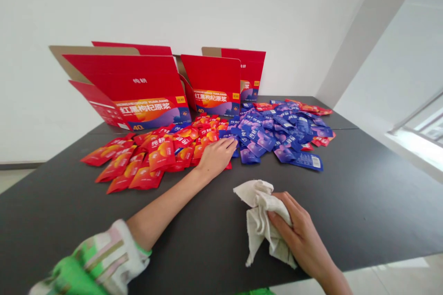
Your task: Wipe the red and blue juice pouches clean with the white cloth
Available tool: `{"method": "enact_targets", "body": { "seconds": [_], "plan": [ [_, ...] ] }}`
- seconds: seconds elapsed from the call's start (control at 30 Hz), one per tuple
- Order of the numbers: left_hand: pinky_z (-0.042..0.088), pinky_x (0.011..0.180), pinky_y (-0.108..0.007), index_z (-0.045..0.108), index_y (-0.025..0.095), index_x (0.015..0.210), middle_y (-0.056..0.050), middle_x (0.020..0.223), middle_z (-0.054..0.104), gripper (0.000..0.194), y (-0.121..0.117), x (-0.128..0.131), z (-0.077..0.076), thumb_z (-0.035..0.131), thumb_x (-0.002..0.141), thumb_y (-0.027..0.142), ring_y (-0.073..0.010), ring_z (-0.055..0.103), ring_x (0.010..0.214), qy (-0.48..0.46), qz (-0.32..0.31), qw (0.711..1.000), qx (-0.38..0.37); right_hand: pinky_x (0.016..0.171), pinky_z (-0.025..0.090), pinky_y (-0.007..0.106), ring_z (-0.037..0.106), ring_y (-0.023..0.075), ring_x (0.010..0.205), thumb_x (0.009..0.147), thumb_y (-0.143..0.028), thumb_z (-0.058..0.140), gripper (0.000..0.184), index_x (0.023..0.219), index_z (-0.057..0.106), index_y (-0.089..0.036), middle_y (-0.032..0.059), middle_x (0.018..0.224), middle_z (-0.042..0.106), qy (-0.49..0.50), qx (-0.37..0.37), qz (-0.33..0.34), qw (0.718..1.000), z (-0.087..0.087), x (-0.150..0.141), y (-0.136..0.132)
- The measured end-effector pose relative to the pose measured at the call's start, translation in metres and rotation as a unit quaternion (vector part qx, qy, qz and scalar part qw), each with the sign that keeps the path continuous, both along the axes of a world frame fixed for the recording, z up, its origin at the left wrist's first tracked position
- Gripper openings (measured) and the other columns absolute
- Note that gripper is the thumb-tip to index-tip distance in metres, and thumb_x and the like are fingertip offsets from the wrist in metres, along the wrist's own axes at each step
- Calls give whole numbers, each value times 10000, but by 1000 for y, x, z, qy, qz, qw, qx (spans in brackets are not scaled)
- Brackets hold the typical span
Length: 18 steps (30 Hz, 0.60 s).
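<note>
The right hand (300, 226) pinches a cloth (259, 214) near the tabletop's (349, 198) front edge, while the left hand (216, 156) — fingers together, whether pinching I can't tell — touches a blue packet (225, 134) farther from that edge, where a sideways drag could scatter the overlapping pile (265, 138).

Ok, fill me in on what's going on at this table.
A person holds a crumpled pale cloth in the right hand over the near part of the dark table. The left hand reaches to where the red packets meet the blue packets; whether it grips one is unclear. Red packets lie mostly on the left, blue mostly on the right. Red cartons stand behind them, flaps up.
</note>
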<state>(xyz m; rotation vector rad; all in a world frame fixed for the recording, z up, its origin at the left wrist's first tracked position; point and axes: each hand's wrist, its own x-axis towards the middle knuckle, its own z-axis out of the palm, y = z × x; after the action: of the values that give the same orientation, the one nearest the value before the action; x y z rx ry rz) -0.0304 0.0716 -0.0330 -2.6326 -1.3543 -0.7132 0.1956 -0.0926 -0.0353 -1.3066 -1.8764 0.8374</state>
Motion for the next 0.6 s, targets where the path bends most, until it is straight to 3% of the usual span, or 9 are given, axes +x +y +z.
{"method": "enact_targets", "body": {
  "seconds": [0.17,0.3,0.47,0.53,0.6],
  "plan": [
    [426,966,-410,581,173,1154,-85,1162,616,300,-39,-19,21,422,900,143,-221,531,1097,8,-7,996,85,660,400,215,505,126,739,906,-371,450,228,1053,533,-217,-6,840,545,57,-15,-44,997,-2,10,3],
    [444,964,-359,566,187,1175,-53,1138,636,317,-89,-30,22,459,884,123,-192,552,1072,24,-77,986,144,562,374,201,444,109,631,889,-403,469,253,1031,525,-202,-26,736,492,119,-25,-98,988,-7,17,7],
    [428,996,-355,515,254,1235,-39,1242,573,360,-142,-30,15,497,883,184,-187,519,1132,65,-180,982,5,544,367,197,438,108,617,882,-400,473,236,990,530,-198,-28,717,487,129,-23,-105,986,-1,7,11],
    [420,1007,-382,533,274,1207,-40,1258,554,379,-152,-30,10,583,835,331,-214,496,1165,46,-177,980,-74,588,383,202,477,119,667,890,-387,460,218,977,536,-202,-15,762,523,98,-10,-90,991,5,-1,13],
    [414,1011,-421,510,271,1223,-56,1304,507,562,-158,-29,4,670,722,472,-255,462,1201,8,-124,982,-142,631,392,211,504,126,712,903,-374,435,207,976,538,-211,-4,809,543,60,5,-74,995,10,-10,15]
  ]
}}
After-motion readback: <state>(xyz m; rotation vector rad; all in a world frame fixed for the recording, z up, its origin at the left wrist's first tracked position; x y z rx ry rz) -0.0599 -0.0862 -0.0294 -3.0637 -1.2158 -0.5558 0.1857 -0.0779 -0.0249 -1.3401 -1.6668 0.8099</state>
